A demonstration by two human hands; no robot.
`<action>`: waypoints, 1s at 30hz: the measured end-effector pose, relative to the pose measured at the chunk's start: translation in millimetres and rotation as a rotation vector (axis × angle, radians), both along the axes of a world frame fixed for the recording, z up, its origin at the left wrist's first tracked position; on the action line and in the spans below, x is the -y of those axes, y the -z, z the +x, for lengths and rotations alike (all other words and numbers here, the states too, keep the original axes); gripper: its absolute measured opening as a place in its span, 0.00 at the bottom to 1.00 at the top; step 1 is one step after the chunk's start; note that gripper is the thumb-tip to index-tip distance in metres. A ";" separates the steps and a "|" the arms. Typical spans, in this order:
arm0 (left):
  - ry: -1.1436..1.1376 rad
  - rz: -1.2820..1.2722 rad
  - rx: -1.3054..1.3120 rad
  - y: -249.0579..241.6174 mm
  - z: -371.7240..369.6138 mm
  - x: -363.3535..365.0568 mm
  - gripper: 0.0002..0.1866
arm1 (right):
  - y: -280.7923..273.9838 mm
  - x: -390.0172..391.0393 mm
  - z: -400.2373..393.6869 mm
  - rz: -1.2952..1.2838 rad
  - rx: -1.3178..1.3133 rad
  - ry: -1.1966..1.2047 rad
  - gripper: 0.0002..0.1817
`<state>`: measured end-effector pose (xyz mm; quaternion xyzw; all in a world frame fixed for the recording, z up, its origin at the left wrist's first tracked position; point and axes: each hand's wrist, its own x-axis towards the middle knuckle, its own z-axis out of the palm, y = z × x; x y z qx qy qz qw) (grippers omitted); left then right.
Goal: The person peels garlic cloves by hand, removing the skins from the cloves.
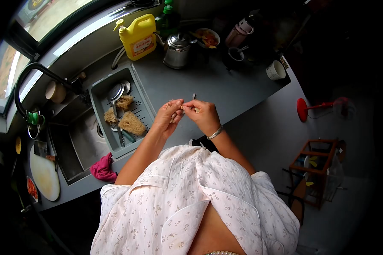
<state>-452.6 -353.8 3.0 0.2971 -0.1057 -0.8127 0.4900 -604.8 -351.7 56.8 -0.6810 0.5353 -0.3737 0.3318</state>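
Note:
My left hand (168,117) and my right hand (203,116) meet over the front of the grey counter (166,83). The fingertips of both are pinched together around something small and pale, too small to name. A bracelet circles my right wrist. Just beyond the fingers, a tiny scrap (194,96) lies on the counter. Left of my left hand, a grey draining tray (98,95) holds several brown scouring sponges (132,123) and a metal ladle (115,92).
Under a black faucet (42,67) is a steel sink (83,144). A pink cloth (103,168) lies at its front edge, with a cutting board (44,174) farther left. A yellow jug (138,37), steel kettle (177,51), bowl (207,37) and paper cup (275,70) stand along the back.

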 end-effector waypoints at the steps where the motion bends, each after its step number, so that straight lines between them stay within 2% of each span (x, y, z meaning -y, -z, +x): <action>1: 0.002 -0.002 0.007 -0.8 0.0 -0.2 0.10 | 1.4 0.2 1.0 -0.080 -0.018 -0.006 0.07; 5: -0.020 0.031 0.039 -8.3 -5.2 -2.4 0.09 | 7.6 0.7 2.2 -0.171 -0.051 -0.026 0.05; 7: -0.012 0.009 0.004 -5.8 -6.7 -2.7 0.09 | 7.4 -0.2 3.9 -0.215 -0.096 0.009 0.10; 19: 0.072 -0.021 -0.012 -12.0 -7.3 3.5 0.11 | 6.9 9.9 -3.6 -0.152 0.021 0.062 0.07; 25: 0.129 -0.007 0.001 -12.2 -4.6 1.6 0.15 | 5.6 18.1 -14.1 -0.168 -0.049 0.088 0.05; 30: 0.119 -0.005 0.001 -17.5 -3.7 -1.2 0.16 | 12.3 21.3 -15.8 -0.121 -0.057 0.110 0.06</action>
